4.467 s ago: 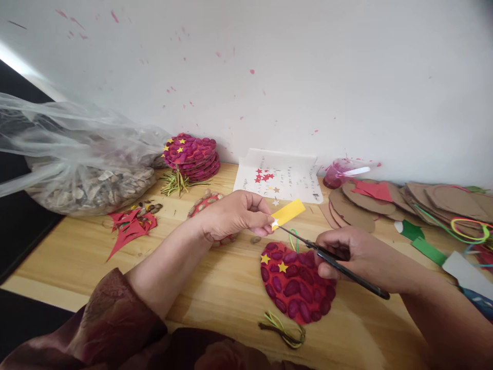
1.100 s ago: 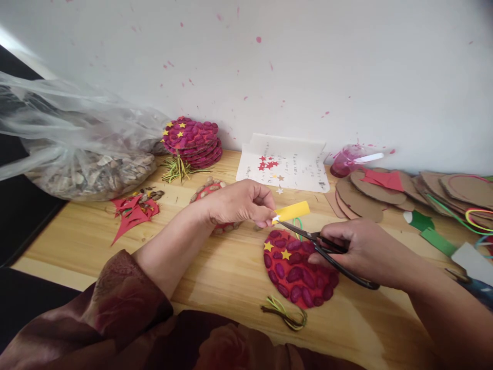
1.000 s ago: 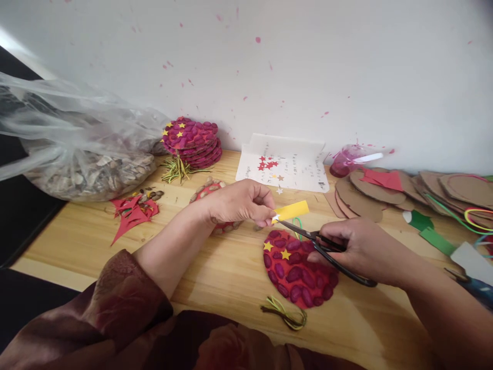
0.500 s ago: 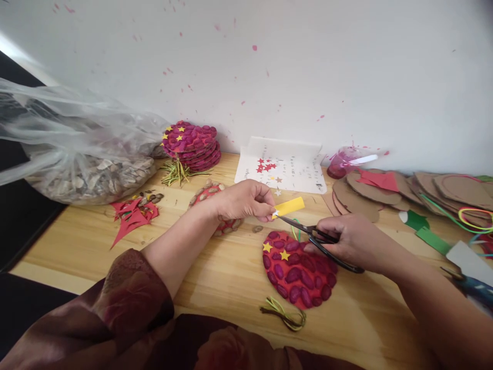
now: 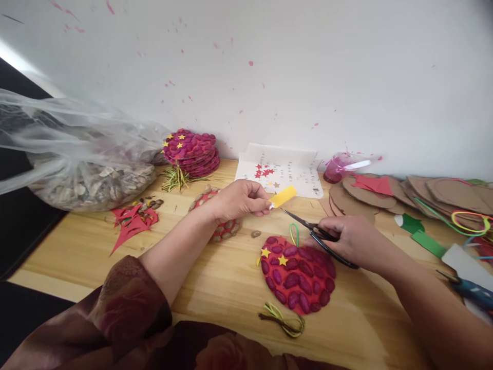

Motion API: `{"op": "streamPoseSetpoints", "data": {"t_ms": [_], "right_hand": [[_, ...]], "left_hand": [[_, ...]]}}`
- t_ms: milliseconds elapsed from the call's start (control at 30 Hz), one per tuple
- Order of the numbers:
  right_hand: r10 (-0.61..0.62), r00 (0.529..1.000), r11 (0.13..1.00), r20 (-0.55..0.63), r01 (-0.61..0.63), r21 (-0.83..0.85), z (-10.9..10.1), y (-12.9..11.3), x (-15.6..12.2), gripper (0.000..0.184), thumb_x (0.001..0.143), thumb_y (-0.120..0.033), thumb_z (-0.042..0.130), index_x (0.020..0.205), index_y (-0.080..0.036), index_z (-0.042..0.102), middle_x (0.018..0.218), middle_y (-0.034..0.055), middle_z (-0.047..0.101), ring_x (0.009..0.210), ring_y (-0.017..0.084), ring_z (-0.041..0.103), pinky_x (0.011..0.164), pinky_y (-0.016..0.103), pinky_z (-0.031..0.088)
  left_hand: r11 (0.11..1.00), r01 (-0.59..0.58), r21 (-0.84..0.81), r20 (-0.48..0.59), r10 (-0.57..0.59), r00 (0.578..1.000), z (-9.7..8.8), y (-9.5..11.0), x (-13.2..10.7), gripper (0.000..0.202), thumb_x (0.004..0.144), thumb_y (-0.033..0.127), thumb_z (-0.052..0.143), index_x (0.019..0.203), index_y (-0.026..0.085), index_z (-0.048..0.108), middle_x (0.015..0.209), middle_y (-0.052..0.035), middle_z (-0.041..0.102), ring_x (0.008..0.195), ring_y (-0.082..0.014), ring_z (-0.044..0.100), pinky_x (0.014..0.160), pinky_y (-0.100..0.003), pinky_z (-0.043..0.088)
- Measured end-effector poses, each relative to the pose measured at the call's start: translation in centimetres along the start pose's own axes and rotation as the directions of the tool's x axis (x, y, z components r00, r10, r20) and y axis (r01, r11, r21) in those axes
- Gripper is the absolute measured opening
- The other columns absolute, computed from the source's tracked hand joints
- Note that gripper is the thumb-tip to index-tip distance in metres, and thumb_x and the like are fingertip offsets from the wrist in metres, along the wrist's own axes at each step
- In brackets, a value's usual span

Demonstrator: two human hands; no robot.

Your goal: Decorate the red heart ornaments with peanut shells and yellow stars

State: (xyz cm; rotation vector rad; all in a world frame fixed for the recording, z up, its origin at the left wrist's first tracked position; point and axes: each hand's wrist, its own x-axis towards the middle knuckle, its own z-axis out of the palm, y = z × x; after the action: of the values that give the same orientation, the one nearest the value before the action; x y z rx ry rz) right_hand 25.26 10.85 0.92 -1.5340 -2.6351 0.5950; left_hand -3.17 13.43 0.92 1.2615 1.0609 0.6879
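My left hand (image 5: 248, 199) pinches a yellow paper strip (image 5: 284, 196) by its near end, where a small white bit shows at the fingertips. In my right hand (image 5: 342, 234) are black-handled scissors (image 5: 308, 224), their tips just right of the strip and apart from it. Below them lies a red disc covered with purple shells (image 5: 298, 280), with two yellow stars and a green loop at its top. Looped cords (image 5: 284, 322) lie in front of it. Behind my left wrist, a red disc with tan shells (image 5: 227, 231) is partly hidden.
At left, a clear plastic bag of shells (image 5: 92, 185) stands behind red paper scraps (image 5: 136, 221). A stack of purple discs (image 5: 192, 154) and a paper sheet with red stars (image 5: 279, 174) are at the back. Cardboard discs (image 5: 350, 198), a purple cup (image 5: 335, 168) and a blue-handled tool (image 5: 472, 290) are at right.
The scissors have drawn back from the yellow strip, where their tips were at its near end. The strip has shifted slightly left and tilted up. The whole view has moved a little.
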Motion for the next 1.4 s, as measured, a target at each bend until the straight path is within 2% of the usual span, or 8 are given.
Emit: {"op": "streamPoseSetpoints", "data": {"t_ms": [133, 233, 333, 400, 667, 900, 1067, 1400], "right_hand": [[0.026, 0.997, 0.997, -0.070, -0.022, 0.070, 0.0, 0.2, 0.1, 0.054, 0.082, -0.064, 0.063, 0.054, -0.023, 0.043, 0.051, -0.0045, 0.040, 0.051, 0.013, 0.034, 0.051, 0.029, 0.024], [0.162, 0.982, 0.951, -0.099, -0.128, 0.282, 0.1, 0.2, 0.1, 0.051, 0.074, -0.059, 0.075, 0.054, -0.022, 0.047, 0.051, -0.0061, 0.038, 0.050, 0.012, 0.034, 0.048, 0.027, 0.025], [0.323, 0.946, 0.676, 0.014, -0.241, 0.697, 0.4, 0.0, 0.1, 0.037, 0.067, -0.049, 0.085, 0.068, -0.020, 0.062, 0.053, -0.0066, 0.048, 0.043, 0.010, 0.043, 0.042, 0.025, 0.026], [0.341, 0.938, 0.468, 0.064, -0.228, 0.854, 0.7, -0.6, 0.1, 0.037, 0.067, -0.048, 0.086, 0.076, -0.019, 0.066, 0.056, -0.0056, 0.055, 0.040, 0.010, 0.047, 0.040, 0.025, 0.026], [0.212, 0.977, 0.201, 0.029, -0.073, 0.977, 1.9, -4.2, -0.1, 0.033, 0.073, -0.046, 0.082, 0.084, -0.020, 0.067, 0.059, -0.0058, 0.059, 0.042, 0.007, 0.041, 0.047, 0.026, 0.028], [0.177, 0.984, 0.085, 0.010, -0.026, 0.996, 2.7, -4.8, 0.1, 0.027, 0.078, -0.040, 0.081, 0.073, -0.019, 0.065, 0.062, -0.0047, 0.063, 0.041, 0.005, 0.040, 0.050, 0.026, 0.031], [0.193, 0.981, 0.028, 0.005, -0.010, 1.000, 2.9, -4.8, 0.2, 0.028, 0.082, -0.042, 0.076, 0.071, -0.020, 0.064, 0.048, -0.0060, 0.052, 0.041, 0.007, 0.038, 0.045, 0.025, 0.026], [0.207, 0.978, -0.024, -0.021, 0.026, 0.999, 2.9, -5.0, 0.3, 0.025, 0.074, -0.037, 0.085, 0.081, -0.021, 0.066, 0.066, -0.0035, 0.063, 0.045, 0.008, 0.047, 0.045, 0.025, 0.030]], "left_hand": [[0.998, -0.017, -0.054, -0.030, 0.016, 0.999, 0.2, 0.3, -0.5, 0.018, 0.074, 0.024, 0.079, 0.073, 0.012, 0.066, 0.072, -0.0026, 0.072, 0.061, -0.0071, 0.062, 0.066, -0.021, 0.050], [0.994, -0.016, -0.108, -0.024, 0.013, 1.000, 0.5, 0.5, -0.8, 0.019, 0.074, 0.026, 0.080, 0.076, 0.012, 0.067, 0.074, -0.0030, 0.072, 0.064, -0.0077, 0.063, 0.066, -0.020, 0.050], [0.988, -0.030, -0.154, 0.002, 0.030, 1.000, 1.1, 0.7, -1.1, 0.023, 0.073, 0.030, 0.083, 0.076, 0.013, 0.068, 0.075, -0.0025, 0.072, 0.065, -0.0080, 0.063, 0.064, -0.020, 0.049], [0.986, -0.032, -0.166, 0.026, 0.037, 0.999, 1.5, 0.7, -1.3, 0.024, 0.073, 0.032, 0.083, 0.075, 0.013, 0.068, 0.073, -0.0018, 0.071, 0.064, -0.0077, 0.062, 0.064, -0.020, 0.048], [0.983, 0.011, -0.181, 0.084, 0.004, 0.996, 3.6, 0.6, -1.9, 0.028, 0.075, 0.034, 0.083, 0.076, 0.012, 0.066, 0.070, -0.0008, 0.068, 0.061, -0.0071, 0.059, 0.061, -0.021, 0.046], [0.986, 0.020, -0.166, 0.096, -0.004, 0.995, 4.4, 0.4, -2.0, 0.026, 0.078, 0.034, 0.080, 0.078, 0.013, 0.065, 0.071, -0.0011, 0.070, 0.059, -0.0059, 0.059, 0.057, -0.018, 0.042], [0.978, 0.028, -0.208, 0.036, -0.021, 0.999, 4.8, 0.7, -2.0, 0.028, 0.074, 0.035, 0.083, 0.077, 0.014, 0.064, 0.071, 0.0002, 0.069, 0.060, -0.0062, 0.059, 0.058, -0.019, 0.045], [0.971, -0.043, -0.233, -0.004, 0.044, 0.999, 4.6, 0.8, -2.0, 0.030, 0.072, 0.035, 0.084, 0.074, 0.013, 0.064, 0.068, 0.0019, 0.066, 0.060, -0.0063, 0.058, 0.063, -0.020, 0.049]]}}
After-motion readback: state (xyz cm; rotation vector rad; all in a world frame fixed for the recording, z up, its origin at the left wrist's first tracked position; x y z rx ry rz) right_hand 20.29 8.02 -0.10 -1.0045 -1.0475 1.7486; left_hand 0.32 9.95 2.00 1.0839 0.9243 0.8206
